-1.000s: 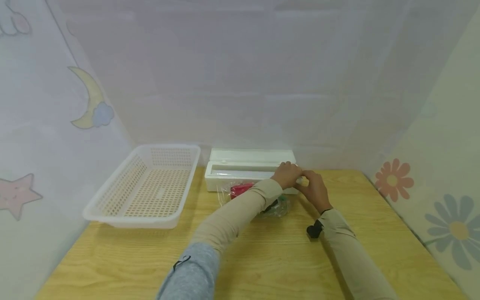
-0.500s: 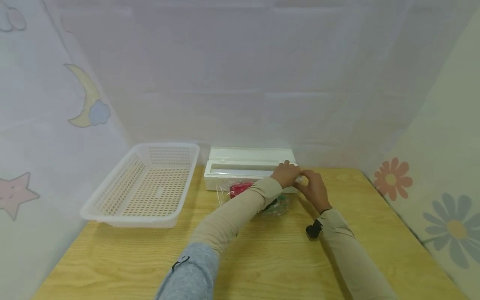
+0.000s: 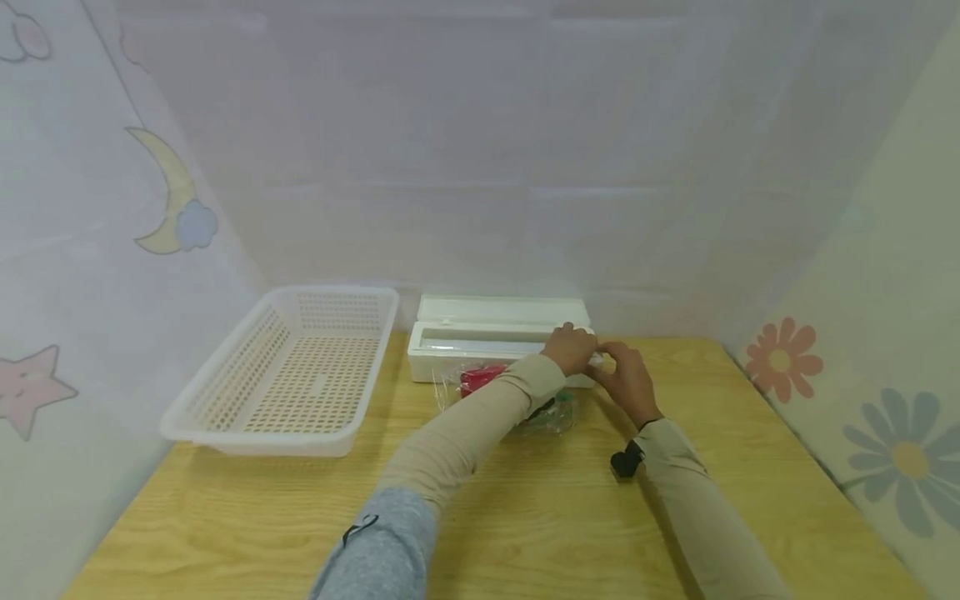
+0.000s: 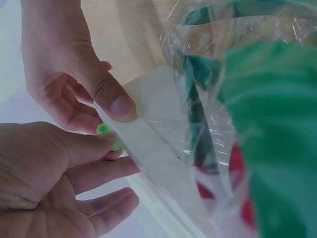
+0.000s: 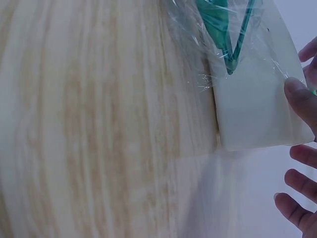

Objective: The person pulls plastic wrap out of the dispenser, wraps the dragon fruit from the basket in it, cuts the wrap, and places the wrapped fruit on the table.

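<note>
Small green rounded piece [image 4: 103,128] in a fragile grip

We see both hands close together at the right-hand end of a long white box [image 3: 450,368], which rests on a yellow wood-grained table [image 3: 525,517] with its white lid [image 3: 502,310] tipped back. The left hand [image 3: 570,348] pinches the green piece with thumb and finger, just beside the box's edge. The right hand [image 3: 632,383] holds the box's end, thumb on the front face and fingers reaching past the corner.

We judge a slip the likeliest trouble: the piece is small, the fingertips are crowded, and one hand could knock it from the other. Uneven pressure from the right thumb might also skid or twist the box. We would watch, too, the red-and-green bundle in clear crinkled plastic [image 3: 483,379] in front of the box; the beige left sleeve [image 3: 465,433] crosses above it and could snag the loose wrapping.

To the left on the table stands a white perforated plastic basket [image 3: 262,439]. Behind hangs a pale, creased wall covering [image 3: 420,150]; we see a yellow moon [image 3: 178,187] and a pink star [image 3: 33,379] at left, an orange flower [image 3: 780,361] and a grey-blue flower [image 3: 909,460] at right.
</note>
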The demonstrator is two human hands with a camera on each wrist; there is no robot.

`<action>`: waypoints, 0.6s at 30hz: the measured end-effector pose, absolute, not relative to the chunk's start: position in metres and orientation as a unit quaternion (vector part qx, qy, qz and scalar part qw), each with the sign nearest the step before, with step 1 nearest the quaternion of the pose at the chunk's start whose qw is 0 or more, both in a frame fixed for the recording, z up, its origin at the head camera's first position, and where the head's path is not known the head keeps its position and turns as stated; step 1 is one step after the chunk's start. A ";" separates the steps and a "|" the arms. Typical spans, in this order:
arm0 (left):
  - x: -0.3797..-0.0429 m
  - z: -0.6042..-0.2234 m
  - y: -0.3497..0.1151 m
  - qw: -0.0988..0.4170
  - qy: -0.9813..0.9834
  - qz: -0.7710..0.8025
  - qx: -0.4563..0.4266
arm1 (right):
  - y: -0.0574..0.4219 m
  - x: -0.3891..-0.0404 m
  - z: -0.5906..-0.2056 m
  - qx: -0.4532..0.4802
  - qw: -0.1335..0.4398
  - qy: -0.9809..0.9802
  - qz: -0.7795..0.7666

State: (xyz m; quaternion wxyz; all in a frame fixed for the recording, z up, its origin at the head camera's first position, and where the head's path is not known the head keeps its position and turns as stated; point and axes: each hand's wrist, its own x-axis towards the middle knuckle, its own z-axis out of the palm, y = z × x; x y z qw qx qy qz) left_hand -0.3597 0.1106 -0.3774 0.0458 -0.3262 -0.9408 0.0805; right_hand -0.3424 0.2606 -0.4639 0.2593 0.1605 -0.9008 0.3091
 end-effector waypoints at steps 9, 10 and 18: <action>-0.360 -0.365 0.103 0.028 -0.946 0.100 -0.306 | 0.265 -0.339 -0.460 0.139 0.239 -0.895 0.350; -0.359 -0.364 0.101 0.028 -0.947 0.099 -0.305 | 0.265 -0.339 -0.459 0.137 0.240 -0.893 0.354; -0.355 -0.365 0.089 0.031 -0.946 0.109 -0.303 | 0.261 -0.338 -0.463 0.134 0.216 -0.898 0.358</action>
